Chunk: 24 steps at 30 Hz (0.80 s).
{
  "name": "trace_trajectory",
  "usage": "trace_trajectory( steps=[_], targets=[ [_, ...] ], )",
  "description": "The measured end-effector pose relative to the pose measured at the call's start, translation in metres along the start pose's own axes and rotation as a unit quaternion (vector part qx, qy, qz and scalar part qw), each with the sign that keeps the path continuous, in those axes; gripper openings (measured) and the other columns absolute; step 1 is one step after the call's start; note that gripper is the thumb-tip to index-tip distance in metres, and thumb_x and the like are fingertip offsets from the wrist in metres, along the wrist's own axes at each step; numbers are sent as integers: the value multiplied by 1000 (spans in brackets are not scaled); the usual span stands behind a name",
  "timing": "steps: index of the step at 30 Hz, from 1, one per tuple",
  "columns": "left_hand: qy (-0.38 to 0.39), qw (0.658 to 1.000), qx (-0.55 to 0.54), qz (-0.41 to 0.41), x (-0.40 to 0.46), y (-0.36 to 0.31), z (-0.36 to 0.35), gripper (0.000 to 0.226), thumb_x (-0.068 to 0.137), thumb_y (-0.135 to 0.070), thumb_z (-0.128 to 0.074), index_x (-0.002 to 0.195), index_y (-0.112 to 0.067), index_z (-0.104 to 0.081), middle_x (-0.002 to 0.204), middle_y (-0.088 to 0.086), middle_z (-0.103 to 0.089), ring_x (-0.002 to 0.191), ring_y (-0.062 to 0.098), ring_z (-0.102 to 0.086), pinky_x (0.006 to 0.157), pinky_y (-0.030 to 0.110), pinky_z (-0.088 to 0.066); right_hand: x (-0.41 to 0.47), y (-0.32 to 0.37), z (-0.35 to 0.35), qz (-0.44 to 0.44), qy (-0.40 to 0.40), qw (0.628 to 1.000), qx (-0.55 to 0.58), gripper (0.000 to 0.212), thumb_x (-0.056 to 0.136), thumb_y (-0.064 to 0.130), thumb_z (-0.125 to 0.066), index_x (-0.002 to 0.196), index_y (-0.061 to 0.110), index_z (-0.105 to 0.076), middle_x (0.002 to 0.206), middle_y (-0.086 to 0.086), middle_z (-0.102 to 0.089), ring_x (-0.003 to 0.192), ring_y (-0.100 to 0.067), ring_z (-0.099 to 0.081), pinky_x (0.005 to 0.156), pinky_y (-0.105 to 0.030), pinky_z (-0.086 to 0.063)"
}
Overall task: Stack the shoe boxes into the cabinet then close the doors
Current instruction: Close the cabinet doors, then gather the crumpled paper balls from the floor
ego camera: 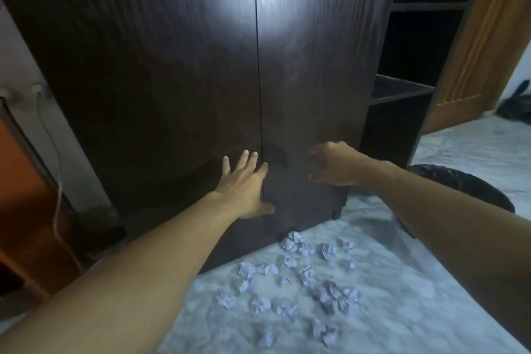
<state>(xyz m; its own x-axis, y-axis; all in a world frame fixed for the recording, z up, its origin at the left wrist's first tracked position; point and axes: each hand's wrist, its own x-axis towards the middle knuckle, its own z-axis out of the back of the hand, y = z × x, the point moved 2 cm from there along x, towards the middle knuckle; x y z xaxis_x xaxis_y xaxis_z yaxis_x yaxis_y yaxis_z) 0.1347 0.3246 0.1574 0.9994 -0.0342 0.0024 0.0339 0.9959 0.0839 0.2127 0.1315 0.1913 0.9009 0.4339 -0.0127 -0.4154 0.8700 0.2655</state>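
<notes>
While both doors meet, shoe boxes stay hidden; shelves dark.

The floor is pale grey and white, like marble. Lots of little crumpled paper balls lie scattered on it. On the left is a light wall with a white cord hanging down, next to an orange-brown cupboard. On the right stand dark open shelves, a tan wooden door and a dark round basket.
</notes>
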Motion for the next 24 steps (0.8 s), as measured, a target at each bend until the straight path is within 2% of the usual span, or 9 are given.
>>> trace_trajectory(
  steps=[2, 6, 8, 10, 15, 20, 24],
  targets=[
    [38, 999, -30, -5, 6, -16, -23, 107, 74, -67, -63, 154, -18, -10, 163, 9, 3, 149, 27, 9, 117, 60, -1, -5, -25, -22, -24, 21, 999, -2, 74, 79, 45, -73, 141, 15, -47, 135, -8, -56, 122, -27, -54, 100, -37, -47],
    [103, 992, -76, -7, 10, -45, -78, 106, 74, -68, -63, 153, -17, -14, 162, 10, -2, 150, 29, 2, 116, 61, -5, -15, -68, -70, -50, 64, 997, 10, 57, 75, 47, -72, 126, 23, -62, 123, -2, -65, 116, -24, -60, 96, -37, -49],
    [139, 985, -98, 1, 9, -58, -108, 107, 74, -67, -64, 154, -18, -13, 163, 10, -1, 150, 29, 1, 117, 60, -4, -23, -85, -98, -57, 96, 994, 16, 57, 80, 45, -70, 131, 23, -58, 129, -2, -62, 120, -25, -56, 98, -34, -46],
    [170, 978, -118, 15, 5, -67, -141, 110, 73, -69, -63, 154, -19, -9, 163, 9, 0, 150, 28, 2, 117, 59, -3, -32, -100, -126, -74, 126, 989, 17, 65, 86, 43, -67, 142, 19, -46, 140, -1, -54, 127, -24, -50, 99, -32, -40],
    [215, 964, -145, 68, -17, -75, -221, 117, 72, -73, -61, 154, -21, 3, 163, 6, 10, 150, 25, 9, 119, 53, 0, -53, -132, -192, -99, 190, 976, 42, 80, 81, 50, -70, 147, 18, -38, 144, -5, -50, 133, -23, -44, 105, -32, -39],
    [188, 963, -161, 106, -46, -74, -279, 125, 67, -77, -59, 153, -21, 11, 159, 7, 25, 148, 28, 16, 118, 55, 1, -74, -152, -253, -105, 224, 968, 51, 109, 69, 60, -76, 154, 21, -21, 161, -2, -21, 146, -21, -23, 114, -32, -28],
    [187, 955, -173, 155, -75, -74, -315, 129, 63, -87, -48, 152, -18, 16, 152, 11, 39, 145, 35, 25, 115, 60, 1, -89, -167, -294, -117, 229, 966, 37, 126, 60, 73, -74, 155, 30, -3, 163, 0, 8, 151, -22, 1, 119, -42, -22]
  ],
)
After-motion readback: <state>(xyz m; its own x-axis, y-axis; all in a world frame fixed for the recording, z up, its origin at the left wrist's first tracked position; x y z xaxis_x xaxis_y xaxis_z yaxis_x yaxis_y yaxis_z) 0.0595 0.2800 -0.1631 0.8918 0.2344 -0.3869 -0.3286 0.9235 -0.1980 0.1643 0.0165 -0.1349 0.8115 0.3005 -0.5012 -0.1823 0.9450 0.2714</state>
